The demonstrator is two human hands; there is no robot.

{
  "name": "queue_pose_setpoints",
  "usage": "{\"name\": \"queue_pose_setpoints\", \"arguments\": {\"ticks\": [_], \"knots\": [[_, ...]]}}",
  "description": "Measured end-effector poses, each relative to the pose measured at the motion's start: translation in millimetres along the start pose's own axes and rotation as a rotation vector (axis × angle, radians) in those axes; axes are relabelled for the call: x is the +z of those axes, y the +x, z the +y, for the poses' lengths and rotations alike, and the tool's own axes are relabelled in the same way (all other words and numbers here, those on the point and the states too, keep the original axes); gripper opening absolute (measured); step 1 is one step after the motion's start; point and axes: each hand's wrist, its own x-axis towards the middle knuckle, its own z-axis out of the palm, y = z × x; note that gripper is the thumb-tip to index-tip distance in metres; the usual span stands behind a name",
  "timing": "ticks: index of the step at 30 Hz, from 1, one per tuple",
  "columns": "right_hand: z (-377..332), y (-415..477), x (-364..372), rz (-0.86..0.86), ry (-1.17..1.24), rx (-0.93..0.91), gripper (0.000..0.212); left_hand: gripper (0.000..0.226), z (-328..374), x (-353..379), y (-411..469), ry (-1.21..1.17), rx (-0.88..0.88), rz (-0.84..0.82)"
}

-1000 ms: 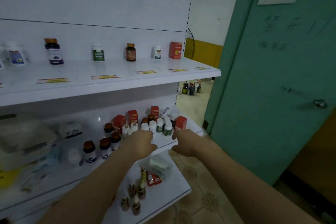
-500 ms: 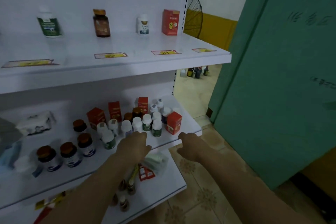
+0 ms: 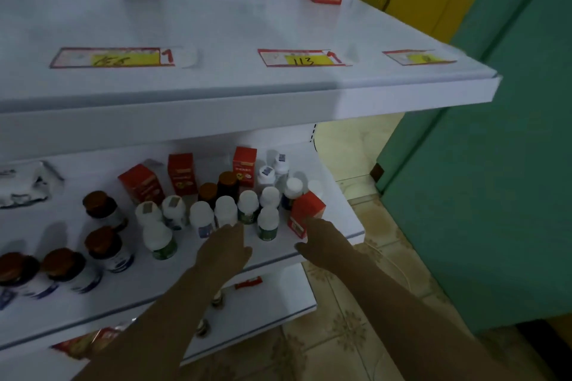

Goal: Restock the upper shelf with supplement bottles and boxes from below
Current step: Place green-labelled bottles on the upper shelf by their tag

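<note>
You have closed in: your right hand (image 3: 323,246), loose-fingered and empty, now touches the red box (image 3: 305,210) on the lower shelf (image 3: 342,221). Your left hand (image 3: 224,252), empty too, reaches the white-capped bottles (image 3: 247,204) beside that box. Grasping likely comes next.

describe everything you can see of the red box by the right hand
The red box looks like cardboard, closed, with a pale band low on its front. It stands tilted near the right front corner of the middle shelf, just right of the white-capped bottles. The right hand reaches its front face with straight fingers and seems to touch it, not gripping.
</note>
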Motion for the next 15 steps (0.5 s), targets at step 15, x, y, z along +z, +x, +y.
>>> {"name": "queue_pose_setpoints", "arguments": {"ticks": [15], "knots": [[-6, 96, 70, 0.073, 0.267, -0.155, 0.059, 0.056, 17, -4, 94, 0.379, -0.097, 0.314]]}}
